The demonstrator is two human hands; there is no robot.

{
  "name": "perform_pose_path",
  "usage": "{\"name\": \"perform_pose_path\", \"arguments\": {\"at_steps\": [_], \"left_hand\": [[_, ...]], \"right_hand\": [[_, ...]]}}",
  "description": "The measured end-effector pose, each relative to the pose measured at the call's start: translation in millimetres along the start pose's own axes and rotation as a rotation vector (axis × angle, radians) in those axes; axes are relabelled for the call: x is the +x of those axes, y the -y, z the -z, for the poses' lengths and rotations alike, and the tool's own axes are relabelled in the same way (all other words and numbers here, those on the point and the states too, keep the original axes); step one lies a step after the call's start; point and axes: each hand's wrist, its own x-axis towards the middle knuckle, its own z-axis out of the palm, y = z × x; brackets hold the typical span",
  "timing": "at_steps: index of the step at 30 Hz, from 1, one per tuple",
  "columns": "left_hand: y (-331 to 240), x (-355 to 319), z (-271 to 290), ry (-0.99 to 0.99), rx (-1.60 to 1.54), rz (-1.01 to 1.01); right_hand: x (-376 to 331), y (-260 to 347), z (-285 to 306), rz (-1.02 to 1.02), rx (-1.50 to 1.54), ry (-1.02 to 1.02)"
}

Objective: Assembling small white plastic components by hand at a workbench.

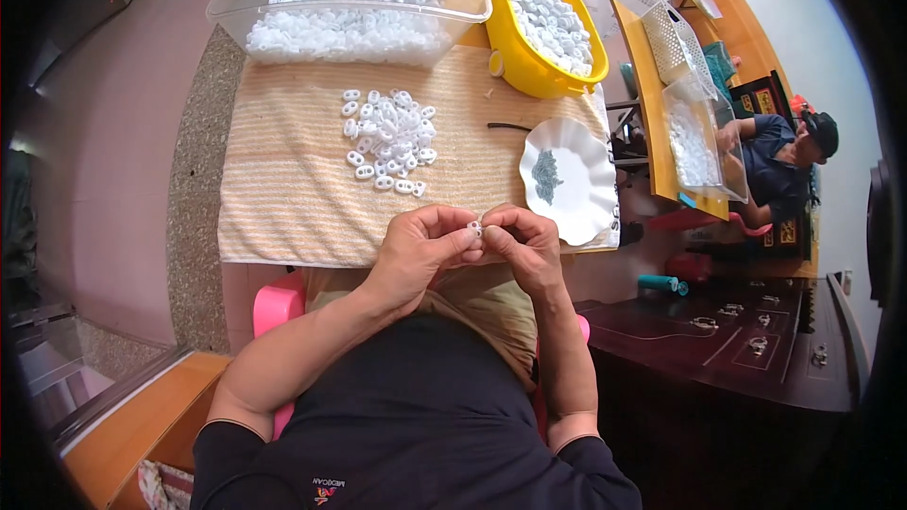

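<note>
Close to the near edge of the towel, my left hand [416, 247] pinches a small white two-hole plastic piece [476, 227] between thumb and forefinger. My right hand [525, 244] meets it from the other side, thumb and forefinger closed at the piece. Whether a second tiny part sits in the right fingertips is too small to tell. Beyond my hands lies a loose pile of similar white two-hole pieces [392, 137]. To the right, a white wavy-rimmed plate [588, 184] holds a heap of tiny grey-green parts [545, 177].
A striped towel [293, 170] covers the table. At its far side stand a clear bin [350, 2] and a yellow tub [539, 83], both full of white pieces. A thin black strip [508, 126] lies beside the plate. Another person [779, 156] sits at a table on the right.
</note>
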Motion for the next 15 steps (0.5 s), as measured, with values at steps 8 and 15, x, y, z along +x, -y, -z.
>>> {"name": "perform_pose_path", "arguments": {"at_steps": [8, 15], "left_hand": [[0.2, 0.4, 2.2, -0.005, -0.005, 0.006], [-0.3, 0.0, 0.6, 0.001, -0.013, 0.004]], "right_hand": [[0.2, -4.7, -1.3, 0.012, -0.010, -0.036], [-0.8, -7.6, 0.4, -0.044, 0.060, -0.030]]}}
